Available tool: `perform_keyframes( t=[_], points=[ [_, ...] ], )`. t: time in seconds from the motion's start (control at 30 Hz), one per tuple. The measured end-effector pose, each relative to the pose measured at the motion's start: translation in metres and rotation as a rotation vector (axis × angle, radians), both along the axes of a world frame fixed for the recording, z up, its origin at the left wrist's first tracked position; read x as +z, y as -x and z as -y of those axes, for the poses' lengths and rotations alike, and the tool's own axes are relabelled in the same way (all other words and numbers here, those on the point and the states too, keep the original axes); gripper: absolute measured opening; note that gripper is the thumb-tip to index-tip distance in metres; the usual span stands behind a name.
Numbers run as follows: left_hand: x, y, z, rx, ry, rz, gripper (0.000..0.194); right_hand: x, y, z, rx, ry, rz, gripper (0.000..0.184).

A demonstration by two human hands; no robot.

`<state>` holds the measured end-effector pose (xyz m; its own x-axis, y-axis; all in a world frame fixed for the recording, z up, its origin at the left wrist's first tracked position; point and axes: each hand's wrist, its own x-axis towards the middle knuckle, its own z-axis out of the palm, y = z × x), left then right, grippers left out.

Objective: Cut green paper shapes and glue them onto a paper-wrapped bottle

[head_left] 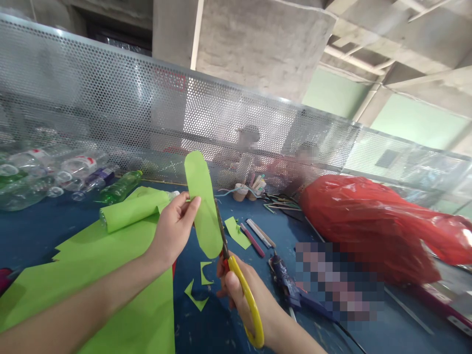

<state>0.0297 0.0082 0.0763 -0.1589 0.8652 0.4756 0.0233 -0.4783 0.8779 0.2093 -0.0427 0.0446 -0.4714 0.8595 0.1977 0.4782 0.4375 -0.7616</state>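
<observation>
My left hand (177, 228) pinches a long green paper strip (202, 211) with rounded ends, thumb in front, holding it upright above the table. In my right hand (247, 290) is a pair of scissors (241, 285) with yellow-and-red handles. The dark blades point up along the strip's right edge; whether they touch the paper I cannot tell. Below the strip, small green paper scraps (197, 297) lie on the blue table (217, 329). A large green paper sheet (136, 305) spreads under my left arm, with a bottle wrapped in green paper (134, 211) on it.
A blue glue gun (285, 282) with its cord lies to the right, near several pens (258, 233). Clear plastic bottles (77, 167) crowd the left back. A red plastic bag (361, 221) bulges at right. Behind stand cups of pens (240, 191) and a perforated metal panel (121, 93).
</observation>
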Motion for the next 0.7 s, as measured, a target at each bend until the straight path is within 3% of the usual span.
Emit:
perform_keyframes(
  t=[0.23, 0.57, 0.7],
  points=[
    [0.0004, -0.0001, 0.0006, 0.001, 0.002, 0.018, 0.026, -0.0014, 0.0016, -0.0006, -0.026, 0.021, -0.032, 0.060],
    [0.0028, 0.0000, 0.0020, -0.007, 0.025, 0.029, 0.026, -0.0021, 0.0057, 0.0012, -0.097, 0.175, -0.083, 0.061],
    [0.0018, -0.0007, 0.0024, -0.033, 0.039, 0.043, 0.026, 0.0004, 0.0030, 0.0024, -0.051, 0.084, 0.004, 0.055]
  ],
)
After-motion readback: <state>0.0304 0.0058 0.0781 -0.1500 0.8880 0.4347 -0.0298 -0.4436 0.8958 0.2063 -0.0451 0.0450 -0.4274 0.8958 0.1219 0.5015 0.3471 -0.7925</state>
